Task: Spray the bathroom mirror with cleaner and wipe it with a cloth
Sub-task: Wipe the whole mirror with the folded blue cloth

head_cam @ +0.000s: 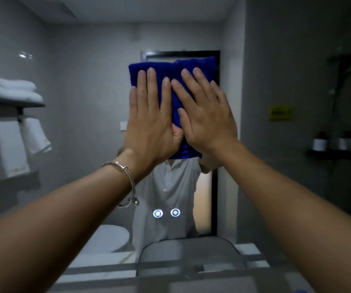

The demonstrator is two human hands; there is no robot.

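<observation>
Left hand point(149, 123) and right hand point(206, 117), fingers straight, press blue cloth point(166, 68) on mirror point(85, 92): wiping step; next likely needs steady pressure sweeping toward 9 o'clock.

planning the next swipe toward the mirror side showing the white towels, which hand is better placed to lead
Left, probably: the left hand lies flat on the blue cloth nearest that side of the mirror, while the right hand, also flat on it, would have to reach across.
</observation>
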